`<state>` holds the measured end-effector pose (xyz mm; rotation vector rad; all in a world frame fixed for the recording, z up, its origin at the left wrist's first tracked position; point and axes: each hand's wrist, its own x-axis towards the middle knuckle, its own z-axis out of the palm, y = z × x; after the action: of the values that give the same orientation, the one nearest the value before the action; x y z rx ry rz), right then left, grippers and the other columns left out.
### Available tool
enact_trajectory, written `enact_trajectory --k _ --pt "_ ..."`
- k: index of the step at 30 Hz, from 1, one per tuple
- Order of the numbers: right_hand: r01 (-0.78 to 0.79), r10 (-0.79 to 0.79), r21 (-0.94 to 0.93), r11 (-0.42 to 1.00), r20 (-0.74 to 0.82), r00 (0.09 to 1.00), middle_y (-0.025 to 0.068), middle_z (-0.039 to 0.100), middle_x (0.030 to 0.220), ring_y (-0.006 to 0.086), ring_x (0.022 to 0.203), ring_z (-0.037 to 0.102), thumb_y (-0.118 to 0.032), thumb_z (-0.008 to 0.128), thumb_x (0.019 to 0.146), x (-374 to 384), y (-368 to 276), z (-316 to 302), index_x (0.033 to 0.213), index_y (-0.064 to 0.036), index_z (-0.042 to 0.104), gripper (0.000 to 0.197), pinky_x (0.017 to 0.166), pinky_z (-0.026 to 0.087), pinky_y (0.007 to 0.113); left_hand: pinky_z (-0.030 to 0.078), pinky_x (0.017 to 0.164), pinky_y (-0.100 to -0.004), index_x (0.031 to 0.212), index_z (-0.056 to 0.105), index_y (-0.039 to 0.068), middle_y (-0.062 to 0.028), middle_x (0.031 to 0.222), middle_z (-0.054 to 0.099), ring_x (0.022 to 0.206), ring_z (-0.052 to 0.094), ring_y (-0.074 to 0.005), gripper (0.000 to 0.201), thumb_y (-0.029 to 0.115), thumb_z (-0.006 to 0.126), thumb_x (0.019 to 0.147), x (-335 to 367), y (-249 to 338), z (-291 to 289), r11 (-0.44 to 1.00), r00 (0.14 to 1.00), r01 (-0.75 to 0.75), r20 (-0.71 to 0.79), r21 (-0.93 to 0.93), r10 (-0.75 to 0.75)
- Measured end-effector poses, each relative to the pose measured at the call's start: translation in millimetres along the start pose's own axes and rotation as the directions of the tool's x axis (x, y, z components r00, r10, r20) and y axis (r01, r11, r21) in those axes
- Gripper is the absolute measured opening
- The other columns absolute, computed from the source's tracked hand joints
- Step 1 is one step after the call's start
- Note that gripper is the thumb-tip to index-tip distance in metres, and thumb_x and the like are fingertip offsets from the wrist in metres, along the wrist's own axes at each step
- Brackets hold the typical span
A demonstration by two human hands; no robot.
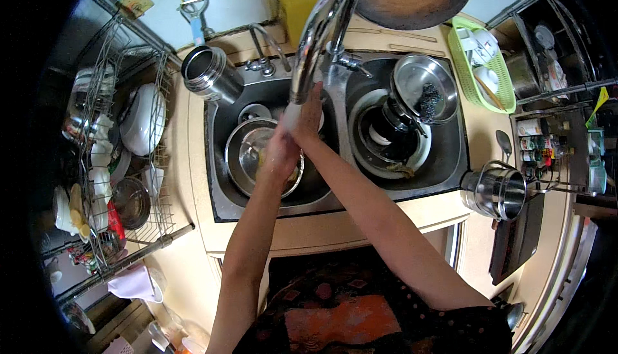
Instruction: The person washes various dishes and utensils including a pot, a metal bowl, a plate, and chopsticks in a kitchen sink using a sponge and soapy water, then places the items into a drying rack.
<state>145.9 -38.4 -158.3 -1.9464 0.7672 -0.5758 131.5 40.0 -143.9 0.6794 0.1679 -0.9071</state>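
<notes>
Both of my hands meet under the chrome faucet (308, 42) over the left sink basin. A whitish stream of water (293, 117) falls between them. My right hand (309, 119) is held up with its fingers stretched out, and nothing shows in it. My left hand (280, 151) presses close beside it; its fingers are partly hidden and blurred by the water. Below them, a round steel bowl (233, 167) sits in the left basin with some yellowish bits in it. Behind it lies a small metal cup or bowl (254, 112).
In the right basin are a wide pale bowl (421, 159), dark cookware (394, 136), and a steel pan (407, 71) holding a dark scrubber (427, 102). A steel flask (215, 74), green basket (506, 90), steel pots (502, 190), a yellow bottle (297, 0) and wire rack (161, 190) surround the sink.
</notes>
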Motion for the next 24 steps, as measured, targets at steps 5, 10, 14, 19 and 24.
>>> enact_trajectory --k 5,10,14,19,24 --pt "-0.017 0.017 0.053 0.998 0.007 1.0 0.0281 0.037 0.116 0.0398 0.106 0.038 -0.028 0.048 0.083 -20 6 23 0.119 0.0006 0.034 0.049 0.09 0.03 0.045 0.034 0.094 -0.0329 0.126 0.042 0.009 -0.0055 0.123 0.047 0.11 0.045 -0.0202 0.046 0.04 0.035 0.093 12 18 -2 0.992 0.947 -0.117 0.295 -0.054 0.128" --pt "-0.203 0.218 -0.088 0.975 0.249 0.944 0.0283 0.017 0.138 0.0404 0.129 0.018 -0.034 0.043 0.087 -8 -8 1 0.137 -0.0039 0.016 0.065 0.104 0.016 0.049 0.038 0.091 -0.0334 0.124 0.043 0.008 -0.0049 0.117 0.051 0.105 0.049 -0.0204 0.047 0.041 0.036 0.092 -3 -4 -1 0.996 0.996 -0.079 -0.043 0.048 0.081" --pt "-0.05 0.065 -0.073 0.996 0.23 0.971 0.0286 0.023 0.135 0.0407 0.126 0.023 -0.032 0.047 0.084 -24 -27 -8 0.136 -0.0021 0.018 0.066 0.102 0.022 0.045 0.036 0.093 -0.0348 0.126 0.042 0.009 -0.0064 0.115 0.052 0.106 0.047 -0.0218 0.046 0.04 0.035 0.093 12 -3 -5 0.96 0.971 -0.235 0.004 0.155 0.238" --pt "-0.236 0.223 0.037 0.971 0.218 0.95 0.0294 0.025 0.134 0.042 0.125 0.025 -0.032 0.047 0.084 -32 -39 -11 0.135 -0.0013 0.019 0.067 0.101 0.023 0.046 0.038 0.089 -0.0338 0.124 0.044 0.011 -0.0067 0.112 0.053 0.105 0.049 -0.0226 0.045 0.041 0.037 0.091 21 9 -15 0.984 0.965 0.023 0.262 -0.174 0.024" --pt "-0.002 0.002 -0.033 0.999 -0.018 1.0 0.0329 0.023 0.133 0.0457 0.121 0.03 -0.026 0.044 0.085 -12 -11 -9 0.134 0.0021 0.019 0.062 0.101 0.023 0.047 0.038 0.092 -0.0327 0.123 0.046 0.009 -0.0062 0.119 0.052 0.105 0.05 -0.0213 0.043 0.037 0.035 0.092 4 -11 -6 0.998 0.997 -0.063 0.042 -0.001 0.063"
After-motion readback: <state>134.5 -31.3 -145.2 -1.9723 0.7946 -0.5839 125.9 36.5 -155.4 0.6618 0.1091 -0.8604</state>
